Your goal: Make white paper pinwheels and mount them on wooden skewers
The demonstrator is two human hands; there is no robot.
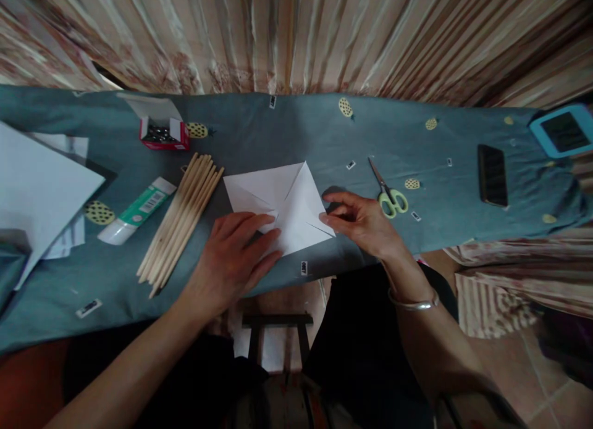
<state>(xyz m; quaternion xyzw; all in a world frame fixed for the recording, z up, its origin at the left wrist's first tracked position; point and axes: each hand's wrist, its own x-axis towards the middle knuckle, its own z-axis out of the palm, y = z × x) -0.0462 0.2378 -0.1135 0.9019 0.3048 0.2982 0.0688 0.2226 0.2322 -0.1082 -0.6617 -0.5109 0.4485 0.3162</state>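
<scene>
A white square of paper (296, 200) lies on the cloth in front of me, with slits running in from its corners toward the middle. My left hand (243, 247) rests on its lower left part, palm down and fingers spread. At the right edge, my right hand (356, 222) has its thumb and a curled finger close together on the paper; its index finger stands a little apart. Green-handled scissors (391, 199) lie to the right of that hand. Left of the paper is a bundle of thin wooden sticks (180, 222), with a green and white glue stick (138, 212) beside it.
An open red box (164, 136) of small metal pieces stands at the back left. White sheets (41, 182) lie at far left. A dark phone (493, 176) and a blue-framed tablet (566, 131) are at right. Striped curtains (259, 40) hang behind the cloth-covered table (287, 123).
</scene>
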